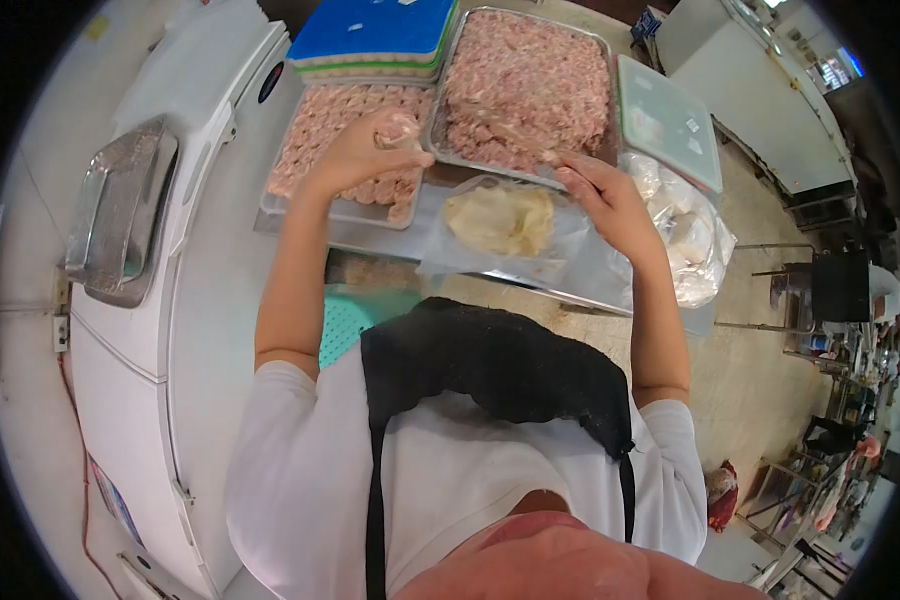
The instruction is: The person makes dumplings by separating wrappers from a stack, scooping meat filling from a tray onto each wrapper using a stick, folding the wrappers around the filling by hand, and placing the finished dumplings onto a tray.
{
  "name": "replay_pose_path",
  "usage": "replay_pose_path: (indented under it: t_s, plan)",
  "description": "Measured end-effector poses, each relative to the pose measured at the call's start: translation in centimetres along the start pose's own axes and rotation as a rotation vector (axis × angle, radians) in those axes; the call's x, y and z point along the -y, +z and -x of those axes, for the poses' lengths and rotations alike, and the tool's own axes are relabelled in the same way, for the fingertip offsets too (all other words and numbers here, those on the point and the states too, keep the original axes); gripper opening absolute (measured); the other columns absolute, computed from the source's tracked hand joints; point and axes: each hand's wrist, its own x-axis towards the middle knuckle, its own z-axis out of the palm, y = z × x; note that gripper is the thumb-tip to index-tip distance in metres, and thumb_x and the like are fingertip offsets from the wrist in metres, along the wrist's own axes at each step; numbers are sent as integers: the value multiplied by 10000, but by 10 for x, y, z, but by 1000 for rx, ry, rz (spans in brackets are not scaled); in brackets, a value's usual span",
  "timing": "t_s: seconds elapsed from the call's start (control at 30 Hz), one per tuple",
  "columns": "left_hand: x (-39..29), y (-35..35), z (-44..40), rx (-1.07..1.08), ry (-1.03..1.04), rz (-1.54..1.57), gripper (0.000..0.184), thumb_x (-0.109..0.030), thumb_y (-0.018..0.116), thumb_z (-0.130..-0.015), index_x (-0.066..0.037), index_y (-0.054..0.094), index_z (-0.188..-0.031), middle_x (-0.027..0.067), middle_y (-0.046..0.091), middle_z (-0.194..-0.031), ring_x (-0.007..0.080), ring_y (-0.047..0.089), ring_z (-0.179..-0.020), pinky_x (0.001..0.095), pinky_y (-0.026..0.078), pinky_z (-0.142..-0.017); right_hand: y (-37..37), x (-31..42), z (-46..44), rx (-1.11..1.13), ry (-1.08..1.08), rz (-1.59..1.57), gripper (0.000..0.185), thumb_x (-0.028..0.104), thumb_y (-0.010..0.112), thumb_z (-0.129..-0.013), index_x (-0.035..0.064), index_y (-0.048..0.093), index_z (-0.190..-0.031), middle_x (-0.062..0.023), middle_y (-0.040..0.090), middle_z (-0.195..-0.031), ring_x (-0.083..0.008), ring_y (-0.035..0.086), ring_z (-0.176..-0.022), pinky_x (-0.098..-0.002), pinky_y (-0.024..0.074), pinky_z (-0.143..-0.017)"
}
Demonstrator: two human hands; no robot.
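My left hand (362, 150) is cupped over a tray of shaped dumplings (315, 130), its thumb stretched toward the meat tray. In its fingers is a dumpling (398, 127), a thin wrapper with pink filling. At the near right corner of a metal tray (518, 174) heaped with minced meat (525, 85), my right hand (602, 195) has its fingers pinched together. Whatever they hold at the meat's edge is too small to make out. Between the hands, a stack of pale yellow wrappers (500, 220) lies on clear plastic.
Stacked containers with a blue lid (370, 28) stand at the back left. To the right are a pale-lidded box (668, 120) and a clear plastic bag (685, 235). A white freezer (205, 180) flanks the left side, and a metal pan (125, 215) sits beyond it.
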Motion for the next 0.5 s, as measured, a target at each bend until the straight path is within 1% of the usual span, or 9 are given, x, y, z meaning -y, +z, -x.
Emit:
replay_pose_path:
  t_s: [0.03,0.07,0.13,0.23,0.27,0.33,0.37,0.43,0.5]
  plan:
    - [18,-12,10,0,-20,4,464,-236,770,-721,-33,586,-1095,89,642,-954,199,602,-889,318,473,-781,8,0,5,-27,44,-36,313,225,574,-931,3,619,-1147,-180,658,-1053,-292,633,-946,-336,481,-836]
    - [43,-19,19,-47,19,-85,490,-241,760,-722,-33,576,-1125,101,637,-954,215,602,-890,329,475,-787,15,0,11,-28,158,-130,362,263,585,-938,-38,615,-1137,-152,677,-1041,-209,624,-950,-311,471,-840]
    - [102,-22,35,-138,106,-263,543,-250,741,-723,-34,556,-1185,124,628,-953,247,603,-891,349,478,-801,30,-4,23,-50,286,-200,373,265,590,-938,-45,614,-1145,-104,670,-954,-152,591,-860,-277,465,-769]
    - [140,-24,56,-120,50,-416,612,-261,719,-722,-35,533,-1259,166,629,-1055,298,609,-956,375,479,-847,49,-5,40,-108,445,-292,381,272,607,-933,-48,623,-1139,-23,607,-831,-83,500,-733,-225,417,-654]
    - [148,-25,57,-68,-6,-356,636,-258,716,-721,-41,513,-1284,179,613,-1104,314,595,-1002,382,467,-876,55,-4,44,-128,491,-321,382,275,613,-930,-48,628,-1134,5,578,-791,-62,463,-692,-208,394,-614]
    - [140,-22,53,33,-117,-234,688,-251,712,-719,-54,475,-1334,206,583,-1203,345,565,-1093,398,442,-933,65,-4,50,-154,481,-320,380,278,621,-926,-38,633,-1136,31,528,-749,-48,416,-649,-201,348,-570]
    - [143,-16,51,12,-75,-283,697,-258,709,-725,-63,461,-1346,214,558,-1242,331,562,-1114,400,440,-944,69,-3,52,-167,476,-319,379,279,625,-924,-34,636,-1137,44,504,-728,-41,393,-628,-197,325,-547]
    - [149,-1,46,-31,14,-378,715,-272,704,-737,-83,434,-1371,228,509,-1321,303,556,-1157,405,437,-964,73,2,55,-175,512,-315,391,281,630,-921,-39,629,-1146,46,513,-724,-43,407,-627,-198,332,-550]
    - [144,7,41,50,-28,-470,762,-265,696,-747,-105,369,-1416,232,486,-1346,297,545,-1180,404,428,-984,75,7,58,-183,536,-310,398,283,632,-919,-41,626,-1150,47,518,-722,-44,414,-627,-198,335,-551]
